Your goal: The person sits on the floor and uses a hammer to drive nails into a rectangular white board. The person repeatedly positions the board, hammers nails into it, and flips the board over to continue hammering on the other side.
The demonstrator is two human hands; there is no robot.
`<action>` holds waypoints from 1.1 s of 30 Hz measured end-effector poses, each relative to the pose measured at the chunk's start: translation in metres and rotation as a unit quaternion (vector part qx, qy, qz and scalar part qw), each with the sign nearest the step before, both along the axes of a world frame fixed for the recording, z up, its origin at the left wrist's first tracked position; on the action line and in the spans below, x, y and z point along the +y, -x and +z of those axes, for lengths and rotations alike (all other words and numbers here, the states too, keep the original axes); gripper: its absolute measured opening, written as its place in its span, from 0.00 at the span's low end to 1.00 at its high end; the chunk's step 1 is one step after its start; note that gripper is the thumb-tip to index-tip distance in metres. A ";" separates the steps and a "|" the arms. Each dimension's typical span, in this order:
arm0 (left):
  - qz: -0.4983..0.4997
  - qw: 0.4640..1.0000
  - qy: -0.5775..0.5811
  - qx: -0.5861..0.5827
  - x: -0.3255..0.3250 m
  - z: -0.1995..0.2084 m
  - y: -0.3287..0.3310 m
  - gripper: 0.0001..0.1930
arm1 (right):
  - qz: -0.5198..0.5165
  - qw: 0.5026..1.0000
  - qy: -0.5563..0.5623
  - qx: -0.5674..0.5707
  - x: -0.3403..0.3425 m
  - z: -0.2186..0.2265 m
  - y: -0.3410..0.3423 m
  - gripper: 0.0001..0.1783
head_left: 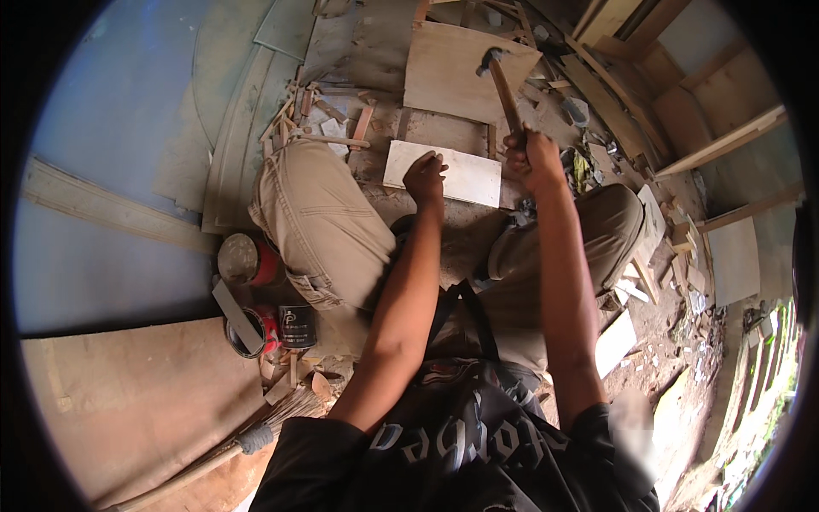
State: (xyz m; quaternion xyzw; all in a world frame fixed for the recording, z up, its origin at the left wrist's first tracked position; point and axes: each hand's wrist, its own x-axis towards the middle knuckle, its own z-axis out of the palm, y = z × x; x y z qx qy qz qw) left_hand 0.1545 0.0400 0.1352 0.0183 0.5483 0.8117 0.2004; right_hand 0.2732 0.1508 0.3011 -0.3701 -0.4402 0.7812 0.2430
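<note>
My right hand (535,158) is wrapped round the wooden handle of a hammer (504,92). The hammer is raised, its dark metal head pointing away from me over a plywood panel (452,77). Closed in a pinch, my left hand (425,177) is over the left part of a white board (474,177). Whatever those fingers hold, if anything, is too small to make out. The white board lies across the near end of a wooden frame (442,130) on the ground between my knees, and the plywood panel covers the frame's far part.
Wood offcuts (363,126) litter the ground beyond my left knee. Paint cans (297,326) stand at my left, one with a flat strip (236,314) across it. A broom (256,439) lies lower left. Wooden shelving (725,141) and scraps (682,239) are on the right.
</note>
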 end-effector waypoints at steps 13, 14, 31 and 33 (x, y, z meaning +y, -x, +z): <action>0.160 0.981 0.101 0.048 -0.021 0.012 0.040 0.19 | 0.029 0.968 -0.247 -0.045 0.022 0.076 -0.008 0.16; 0.168 0.981 0.084 0.042 -0.025 0.013 0.043 0.18 | 0.022 0.972 -0.228 -0.051 0.020 0.066 -0.009 0.15; 0.095 0.994 -0.039 -0.037 -0.024 0.104 0.015 0.13 | -0.037 0.952 -0.291 -0.091 0.026 0.017 -0.023 0.15; 0.073 0.993 -0.079 -0.047 -0.017 0.117 0.011 0.15 | -0.040 0.956 -0.274 -0.096 0.039 0.022 -0.039 0.15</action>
